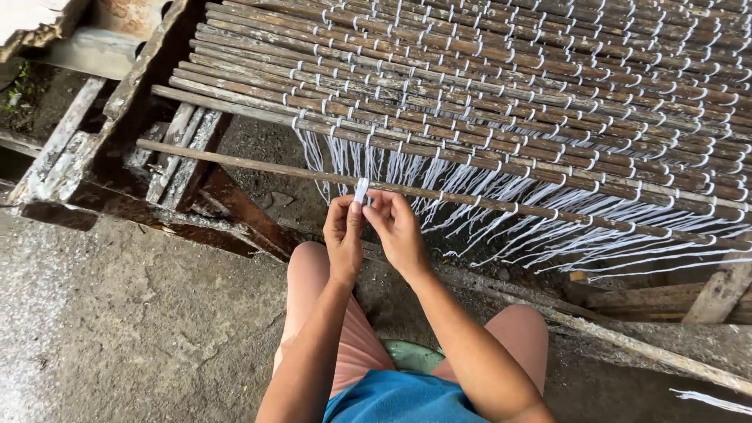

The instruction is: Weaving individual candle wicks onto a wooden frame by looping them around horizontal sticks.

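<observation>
A mat of thin brown sticks (509, 70) bound with white string lies across a weathered wooden frame (125, 102). One loose stick (258, 166) runs along the mat's near edge. White string ends (501, 188) hang from that edge. My left hand (343, 233) and my right hand (395, 229) meet just under the loose stick. Both pinch a white string (361, 189) that loops over the stick.
Rough grey concrete floor (133, 329) spreads at the lower left. Wooden planks (717, 294) lie at the right. My knees sit below the hands, a green object (411, 356) between them. More white string (713, 401) trails at the bottom right.
</observation>
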